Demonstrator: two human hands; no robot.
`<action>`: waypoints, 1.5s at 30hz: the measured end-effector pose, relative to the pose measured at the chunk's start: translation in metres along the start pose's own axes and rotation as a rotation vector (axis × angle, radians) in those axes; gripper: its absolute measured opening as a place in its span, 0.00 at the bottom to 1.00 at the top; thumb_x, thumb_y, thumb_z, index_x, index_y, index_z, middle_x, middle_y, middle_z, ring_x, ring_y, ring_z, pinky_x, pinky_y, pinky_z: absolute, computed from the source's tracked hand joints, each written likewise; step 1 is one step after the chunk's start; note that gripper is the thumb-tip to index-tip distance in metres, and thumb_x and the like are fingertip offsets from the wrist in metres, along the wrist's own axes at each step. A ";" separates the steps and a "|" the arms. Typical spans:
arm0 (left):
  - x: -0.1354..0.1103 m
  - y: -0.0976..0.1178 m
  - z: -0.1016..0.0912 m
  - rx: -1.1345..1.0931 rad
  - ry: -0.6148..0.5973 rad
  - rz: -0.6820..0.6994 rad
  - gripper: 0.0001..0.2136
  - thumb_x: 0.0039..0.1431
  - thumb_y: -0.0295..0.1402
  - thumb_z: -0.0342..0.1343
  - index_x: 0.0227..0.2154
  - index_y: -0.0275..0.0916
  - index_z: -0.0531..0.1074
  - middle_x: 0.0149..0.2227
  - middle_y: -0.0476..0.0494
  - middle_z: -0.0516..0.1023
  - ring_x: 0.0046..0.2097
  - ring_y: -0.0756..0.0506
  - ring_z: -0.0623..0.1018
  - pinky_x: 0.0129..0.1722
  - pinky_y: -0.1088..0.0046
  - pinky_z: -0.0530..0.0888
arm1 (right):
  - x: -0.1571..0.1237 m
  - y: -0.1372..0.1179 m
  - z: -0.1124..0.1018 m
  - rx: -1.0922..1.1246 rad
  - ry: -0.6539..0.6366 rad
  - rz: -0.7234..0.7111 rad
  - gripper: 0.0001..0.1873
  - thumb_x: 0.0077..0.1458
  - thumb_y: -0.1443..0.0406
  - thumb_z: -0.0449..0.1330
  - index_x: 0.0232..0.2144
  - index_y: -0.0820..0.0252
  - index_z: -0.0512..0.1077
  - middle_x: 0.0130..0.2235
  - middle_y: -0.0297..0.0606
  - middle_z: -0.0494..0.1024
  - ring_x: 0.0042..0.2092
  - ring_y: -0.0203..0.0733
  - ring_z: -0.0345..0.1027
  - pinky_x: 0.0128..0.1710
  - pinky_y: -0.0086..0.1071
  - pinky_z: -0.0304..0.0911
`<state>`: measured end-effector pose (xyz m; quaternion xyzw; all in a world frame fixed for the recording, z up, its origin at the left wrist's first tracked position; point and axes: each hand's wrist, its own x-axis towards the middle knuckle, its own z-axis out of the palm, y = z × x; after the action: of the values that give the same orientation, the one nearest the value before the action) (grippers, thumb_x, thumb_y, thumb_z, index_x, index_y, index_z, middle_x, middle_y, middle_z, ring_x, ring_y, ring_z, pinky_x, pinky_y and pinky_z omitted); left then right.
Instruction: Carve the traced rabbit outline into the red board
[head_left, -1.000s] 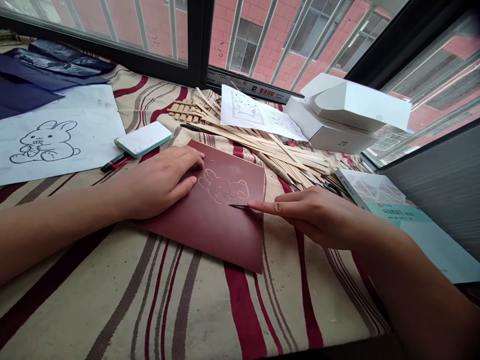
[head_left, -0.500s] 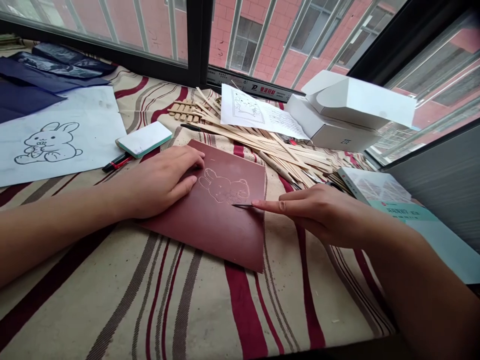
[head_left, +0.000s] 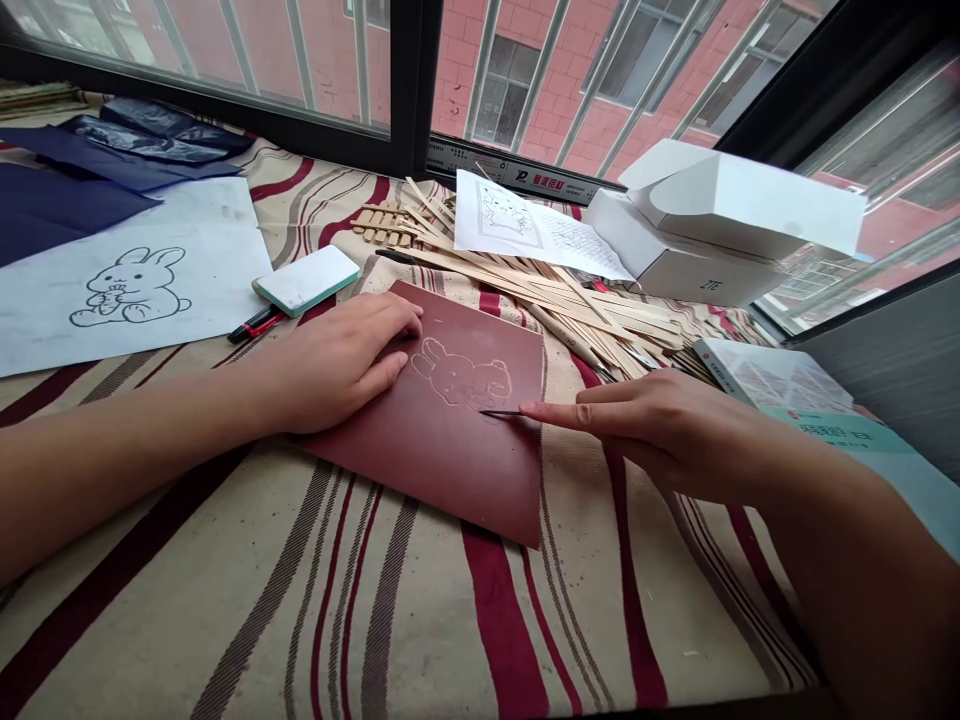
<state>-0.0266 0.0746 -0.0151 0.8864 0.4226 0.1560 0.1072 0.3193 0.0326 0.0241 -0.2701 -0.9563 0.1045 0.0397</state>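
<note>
A reddish-brown carving board (head_left: 420, 450) lies at a slant on the striped cloth, with a rabbit outline (head_left: 465, 378) cut in pale lines on its upper half. My left hand (head_left: 352, 365) rests on the board's left part, palm down, thumb apart from the slightly bent fingers. From the right, my right hand (head_left: 637, 425) grips a carving knife (head_left: 501, 413), its index finger stretched along the tool. The thin dark blade's tip meets the board at the lower edge of the rabbit; the handle is hidden within the hand.
A paper with a rabbit drawing (head_left: 217, 225) lies left, near a white-and-green block (head_left: 307, 280) and a marker (head_left: 255, 325). Behind the board are wooden strips (head_left: 540, 290), a printed sheet (head_left: 525, 225) and a white box (head_left: 705, 230). A book (head_left: 817, 420) lies right.
The whole view has shifted, so things appear a little farther right. Both hands keep nearly the same places on the board, and the blade tip stays near the rabbit's lower edge.
</note>
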 end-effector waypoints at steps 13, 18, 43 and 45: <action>0.000 -0.004 0.004 0.006 0.034 0.025 0.20 0.70 0.45 0.41 0.51 0.39 0.71 0.62 0.35 0.76 0.64 0.32 0.75 0.66 0.50 0.71 | -0.004 0.005 0.007 0.024 0.012 -0.010 0.33 0.71 0.74 0.49 0.72 0.47 0.67 0.50 0.39 0.86 0.40 0.40 0.81 0.36 0.31 0.68; 0.000 -0.006 0.005 0.006 0.040 0.037 0.19 0.70 0.44 0.42 0.51 0.39 0.71 0.62 0.35 0.76 0.64 0.32 0.75 0.66 0.50 0.71 | 0.000 -0.001 0.001 -0.005 0.014 -0.014 0.34 0.69 0.76 0.50 0.71 0.50 0.69 0.45 0.39 0.87 0.36 0.38 0.79 0.33 0.30 0.67; 0.000 -0.008 0.006 0.002 0.042 0.018 0.21 0.70 0.46 0.43 0.53 0.40 0.73 0.62 0.36 0.76 0.63 0.33 0.75 0.67 0.49 0.72 | 0.001 -0.003 0.002 -0.001 0.007 -0.005 0.32 0.68 0.76 0.50 0.69 0.55 0.72 0.45 0.39 0.88 0.36 0.35 0.78 0.33 0.27 0.64; -0.001 -0.009 0.006 0.009 0.046 0.018 0.21 0.70 0.46 0.42 0.53 0.40 0.73 0.62 0.36 0.76 0.63 0.33 0.75 0.68 0.50 0.71 | 0.001 0.000 0.002 0.013 0.000 -0.002 0.32 0.69 0.75 0.49 0.69 0.54 0.71 0.48 0.40 0.88 0.39 0.35 0.80 0.35 0.27 0.66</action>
<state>-0.0315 0.0796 -0.0237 0.8868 0.4176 0.1755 0.0919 0.3180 0.0329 0.0223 -0.2687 -0.9560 0.1106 0.0418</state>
